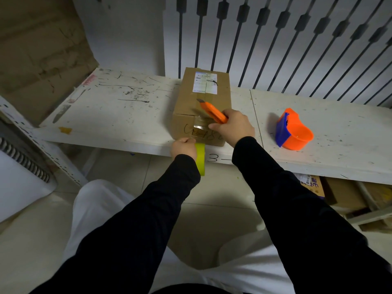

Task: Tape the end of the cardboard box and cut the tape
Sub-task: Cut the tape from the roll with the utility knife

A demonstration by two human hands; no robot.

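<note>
Your left hand [184, 148] has a closed grip on the yellow tape roll [200, 159] just off the desk [127, 115] edge, pulling clear tape [198, 126] taut down the near end of the cardboard box [201, 107] — let it slacken and the strip may wrinkle or lift. Your right hand [233, 126] grips the orange utility knife [213, 112] closed, blade angled over the box top — a slip could gouge the cardboard or reach your left fingers.

Plenty of open table [118, 115] left of the box [201, 107], nothing in the way there. On the right, the orange tape dispenser [293, 129] sits well apart from the box, so there's a clear gap between them. The railing [275, 39] blocks off the back.
</note>
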